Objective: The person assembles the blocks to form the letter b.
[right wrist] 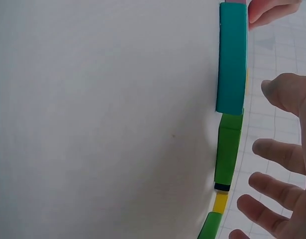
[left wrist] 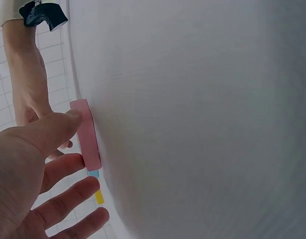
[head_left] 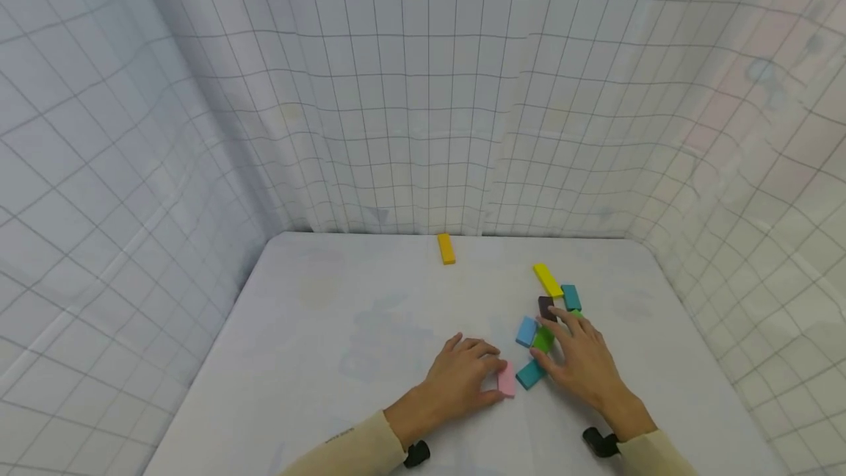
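A pink block (head_left: 506,380) lies on the table between the thumb and index finger of my left hand (head_left: 459,380). In the left wrist view the thumb presses near one end of that pink block (left wrist: 86,134), and the index fingertip meets its side. My right hand (head_left: 584,362) is spread over a loose cluster of blocks, fingers apart and gripping nothing. Under or beside it are a teal block (head_left: 531,374), a green block (head_left: 543,339), a light blue block (head_left: 526,331) and a black block (head_left: 546,307). The right wrist view shows the teal block (right wrist: 232,57) close to the thumb.
Beyond the right hand lie a yellow block (head_left: 548,280), a second teal block (head_left: 571,297) and a partly covered green block (head_left: 577,313). An orange-yellow block (head_left: 446,249) sits at the back edge of the white table (head_left: 317,329). Gridded white curtains (head_left: 423,94) enclose the back and sides.
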A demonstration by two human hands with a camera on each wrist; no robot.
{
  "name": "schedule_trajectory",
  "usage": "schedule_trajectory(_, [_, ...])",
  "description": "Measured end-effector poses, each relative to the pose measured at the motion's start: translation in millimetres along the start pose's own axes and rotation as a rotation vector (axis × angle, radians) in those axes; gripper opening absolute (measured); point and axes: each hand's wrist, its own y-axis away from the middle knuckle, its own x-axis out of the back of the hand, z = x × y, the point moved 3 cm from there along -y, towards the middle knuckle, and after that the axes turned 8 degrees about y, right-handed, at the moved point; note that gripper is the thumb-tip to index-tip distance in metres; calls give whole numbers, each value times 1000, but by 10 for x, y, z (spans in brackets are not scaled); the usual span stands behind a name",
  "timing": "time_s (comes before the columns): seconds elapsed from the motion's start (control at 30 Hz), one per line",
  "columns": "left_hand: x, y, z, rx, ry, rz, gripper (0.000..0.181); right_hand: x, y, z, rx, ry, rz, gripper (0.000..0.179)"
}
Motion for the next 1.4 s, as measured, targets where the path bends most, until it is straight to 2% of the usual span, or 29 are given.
schedule_trajectory(0.47, [-33, 9, -35, 0, -1, 14, 40, -69, -55, -44, 28, -50, 3, 57])
schedule_trajectory(0.77, [30, 28, -61, 16, -13, 26, 40, -68, -86, -37, 50, -39, 27, 55])
schedule_trajectory(1.07, [69, 95, -180, 23, -22, 49, 39, -64, -102, -47, 65, -42, 56, 52])
schedule_trajectory(1.4, [163, 208, -330, 64, -4, 59, 39, -46, -133, -63, 83, -36, 72, 46])
